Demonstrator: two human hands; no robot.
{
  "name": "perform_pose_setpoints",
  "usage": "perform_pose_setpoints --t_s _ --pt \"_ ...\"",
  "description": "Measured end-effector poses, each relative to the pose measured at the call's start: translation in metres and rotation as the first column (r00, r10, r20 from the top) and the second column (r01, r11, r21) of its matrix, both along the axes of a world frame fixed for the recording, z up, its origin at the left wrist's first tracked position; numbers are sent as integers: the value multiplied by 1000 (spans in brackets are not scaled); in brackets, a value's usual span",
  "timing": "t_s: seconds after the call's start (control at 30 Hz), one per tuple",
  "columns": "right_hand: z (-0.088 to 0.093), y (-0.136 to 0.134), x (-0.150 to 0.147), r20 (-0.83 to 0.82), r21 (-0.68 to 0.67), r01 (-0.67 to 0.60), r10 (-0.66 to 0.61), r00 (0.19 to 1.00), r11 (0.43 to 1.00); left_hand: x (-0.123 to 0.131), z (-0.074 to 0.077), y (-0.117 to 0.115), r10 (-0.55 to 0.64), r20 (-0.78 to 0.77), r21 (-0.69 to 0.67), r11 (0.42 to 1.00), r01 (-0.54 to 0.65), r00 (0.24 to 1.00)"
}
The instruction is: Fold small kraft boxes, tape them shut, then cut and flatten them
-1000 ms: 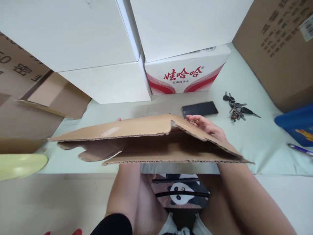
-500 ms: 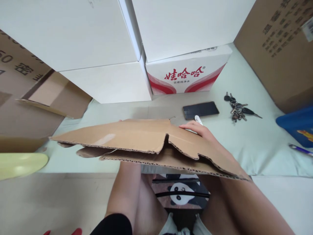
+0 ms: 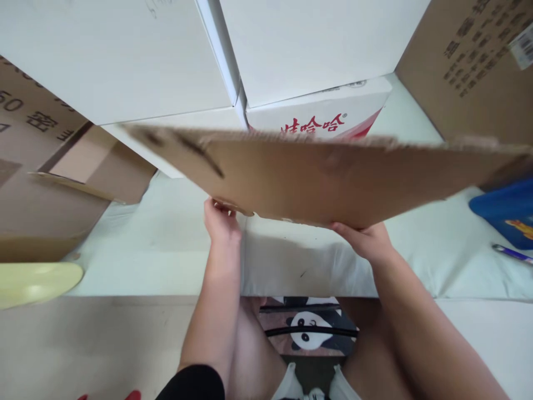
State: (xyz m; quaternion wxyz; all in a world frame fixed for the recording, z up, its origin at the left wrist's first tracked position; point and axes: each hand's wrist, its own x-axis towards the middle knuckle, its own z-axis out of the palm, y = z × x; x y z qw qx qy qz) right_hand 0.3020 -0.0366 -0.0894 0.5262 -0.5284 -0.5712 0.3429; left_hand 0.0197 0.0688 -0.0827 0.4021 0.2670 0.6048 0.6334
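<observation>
While the left hand (image 3: 222, 223) clamps the cardboard (image 3: 308, 180), the right hand (image 3: 371, 243) grips its lower edge.

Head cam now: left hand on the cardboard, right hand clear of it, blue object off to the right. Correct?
Not quite: the right hand isn't clear of the cardboard; the head view shows it gripping the lower edge. The left hand is on it and the blue object is off to the right, as stated.

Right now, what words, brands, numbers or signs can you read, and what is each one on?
"娃哈哈®": white-and-red carton, partly covered by the cardboard.
"密", probably "50": left brown carton; other print unclear.
Right brown carton and its label: too blurred.
White box: scribble, unreadable.
</observation>
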Motion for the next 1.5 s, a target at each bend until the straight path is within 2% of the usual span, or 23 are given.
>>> perform_pose_setpoints --t_s 0.07,0.1,0.17,0.23,0.33,0.5,0.57,0.7,0.83,0.97,1.03,1.1,1.2,1.27,1.37,1.4,1.43,1.5 --pt "0 0 2 -67 -23 92 -94 993 995 1 1 -4 62 -99 -5 998 -62 993" --pt "1 0 3 -95 -53 108 -112 989 993 2 1 -6 43 -205 20 999 -40 978" --pt "1 0 6 -125 -120 88 -103 987 989 5 2 -11 -73 -447 68 991 116 892" --pt "1 0 9 -139 -166 60 -84 987 984 6 1 -14 -188 -552 66 961 267 812" --pt "-1 -1 15 -164 -198 82 -115 980 977 3 -2 -13 -285 -480 88 925 368 830" --pt "-1 1 21 -172 -211 105 -143 975 972 0 -4 -12 -339 -445 64 911 407 829" --pt "2 2 20 -156 -223 106 -143 977 969 1 -4 -13 -318 -461 31 927 373 829" --pt "6 2 10 -68 -240 103 -123 990 965 7 -1 -14 -224 -559 -77 973 219 798" --pt "11 3 2 -19 -228 73 -80 997 971 10 -1 -12 -212 -599 -143 977 157 772" --pt "20 -4 11 24 -90 105 -103 994 990 15 -8 -8 -232 -513 -8 964 266 827" --pt "25 -9 19 29 28 189 -190 981 982 21 -11 -7 -235 -487 60 952 301 841" --pt "31 -13 26 -50 118 331 -327 944 936 29 -12 -8 -229 -502 64 952 300 834" --pt "41 -17 31 -181 197 527 -497 849 827 41 -7 -14 -274 -491 44 940 338 827" --pt "46 -17 33 -194 243 643 -613 766 727 49 0 -19 -335 -471 36 917 397 816" --pt "49 -16 37 -188 270 794 -778 599 545 58 8 -27 -408 -498 8 880 475 765" --pt "48 -14 39 -182 267 818 -807 561 509 61 10 -29 -425 -506 0 870 493 751" --pt "46 -12 42 -176 259 833 -824 538 489 65 12 -31 -442 -510 -9 860 510 738" --pt "41 -5 47 -172 229 844 -833 526 485 72 13 -36 -484 -517 -31 835 549 706"
